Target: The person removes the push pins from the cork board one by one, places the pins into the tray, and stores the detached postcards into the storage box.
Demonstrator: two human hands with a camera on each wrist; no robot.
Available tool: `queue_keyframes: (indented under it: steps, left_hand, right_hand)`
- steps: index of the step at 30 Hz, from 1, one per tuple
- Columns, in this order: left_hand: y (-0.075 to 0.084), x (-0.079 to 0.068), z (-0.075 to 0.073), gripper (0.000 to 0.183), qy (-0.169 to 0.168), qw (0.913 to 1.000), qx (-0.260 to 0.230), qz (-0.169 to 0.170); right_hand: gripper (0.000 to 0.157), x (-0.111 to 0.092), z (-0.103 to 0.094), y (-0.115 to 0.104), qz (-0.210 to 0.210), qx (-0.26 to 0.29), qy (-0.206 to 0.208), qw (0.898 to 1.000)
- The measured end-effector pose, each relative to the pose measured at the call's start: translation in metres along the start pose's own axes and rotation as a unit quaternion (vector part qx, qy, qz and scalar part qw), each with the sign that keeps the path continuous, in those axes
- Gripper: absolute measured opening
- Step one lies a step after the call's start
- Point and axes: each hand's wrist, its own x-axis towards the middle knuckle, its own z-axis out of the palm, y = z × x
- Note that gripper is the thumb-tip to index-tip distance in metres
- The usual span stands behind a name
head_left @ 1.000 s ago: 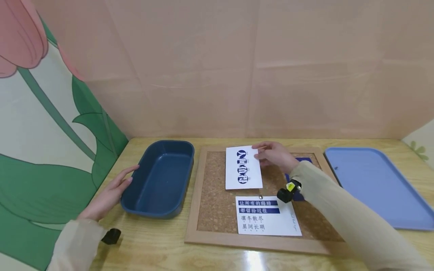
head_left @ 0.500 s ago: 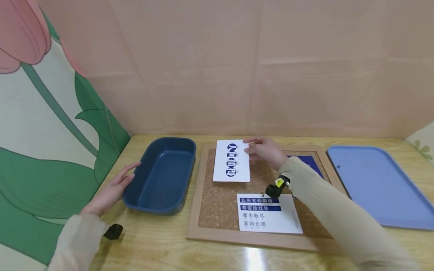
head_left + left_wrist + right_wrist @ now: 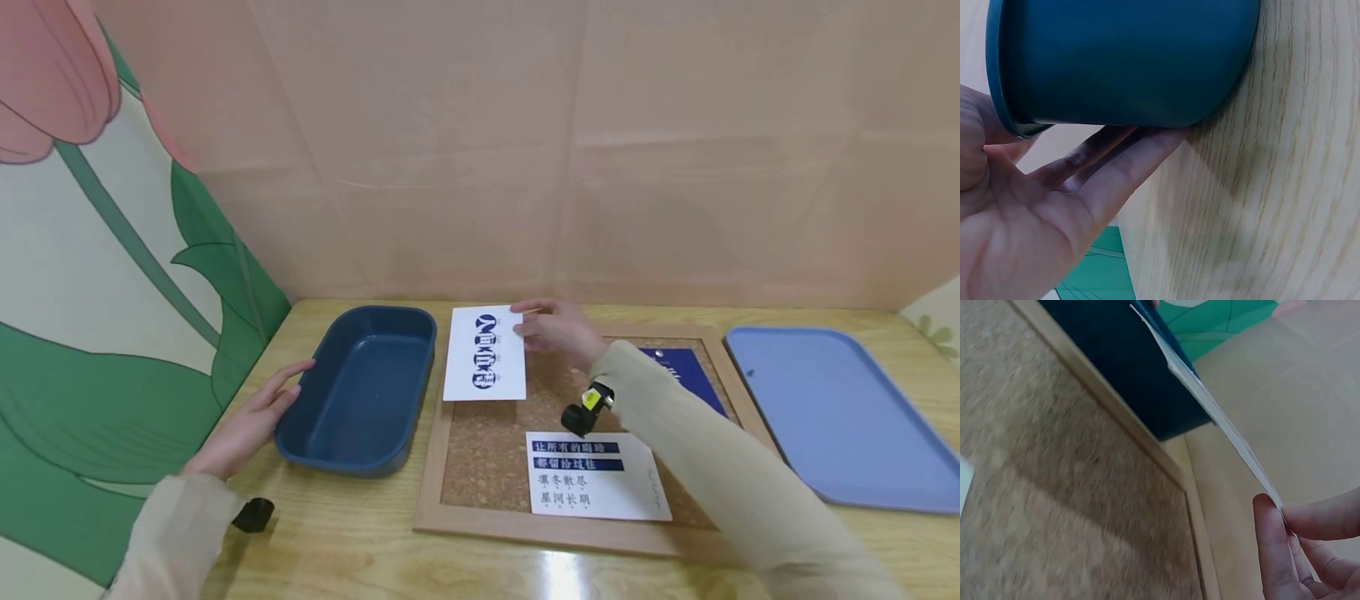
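In the head view my right hand (image 3: 558, 333) pinches a white postcard (image 3: 486, 354) by its right edge, thumb on one side and fingers on the other. Dark blue round characters run down its face. The postcard hangs tilted over the left frame of a corkboard (image 3: 487, 467); seen edge-on in the right wrist view, its white edge (image 3: 1235, 440) shows layers. My left hand (image 3: 243, 429) touches the left side of a deep blue plastic bin (image 3: 356, 462). Fairly straight fingers (image 3: 1129, 165) lie along the bin's outer wall in the left wrist view, the thumb at the rim.
On the corkboard lie a white card (image 3: 600, 483) with blue banners and a dark blue card (image 3: 690, 375), partly hidden by my sleeve, with a silver pin near its top. A light blue tray (image 3: 840, 417) sits right on the wooden table (image 3: 360, 542). A cloth-covered wall rises behind.
My right hand has carried the postcard leftward from the middle of the corkboard to its left frame, uncovering more of the dark blue card. The left hand stays at the bin.
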Motion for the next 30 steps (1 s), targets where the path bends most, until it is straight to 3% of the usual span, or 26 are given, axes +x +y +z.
queue_keyframes:
  steps: [17,30]
  left_hand:
    - [0.000,0.000,0.003,0.053,0.003,1.0000,-0.008,-0.001]
    - [0.000,-0.001,0.003,0.053,0.005,0.9999,-0.010,-0.007]
  right_hand:
    - [0.042,0.005,0.036,-0.007,-0.020,0.055,-0.020,0.998]
    - [0.038,0.004,0.060,-0.015,-0.008,0.049,-0.023,0.998]
